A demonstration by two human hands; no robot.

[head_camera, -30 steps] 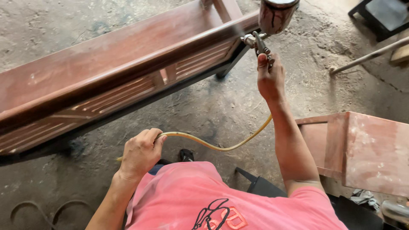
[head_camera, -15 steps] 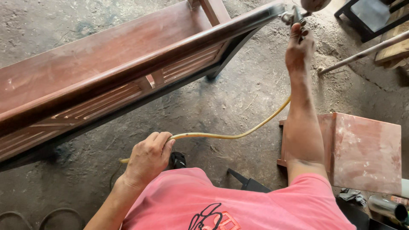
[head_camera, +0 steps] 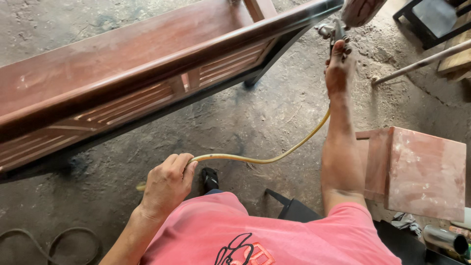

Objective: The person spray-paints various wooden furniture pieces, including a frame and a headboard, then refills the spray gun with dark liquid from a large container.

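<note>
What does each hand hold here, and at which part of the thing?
The right hand holds a spray gun by its handle, below the cup. The left hand holds the yellow hose partway along its length, fingers wrapped around it.

The right hand point(head_camera: 338, 68) is stretched out and closed around the grip of a metal spray gun point(head_camera: 338, 32) with a reddish-stained cup point(head_camera: 360, 10), its nozzle close to the top rail of a long red-brown wooden bench frame point(head_camera: 147, 83). The left hand point(head_camera: 167, 184) grips a thin yellow air hose point(head_camera: 265, 158), which curves up to the gun. A reddish wooden box point(head_camera: 422, 169) stands on the dusty concrete floor point(head_camera: 265, 113) beside the right arm.
</note>
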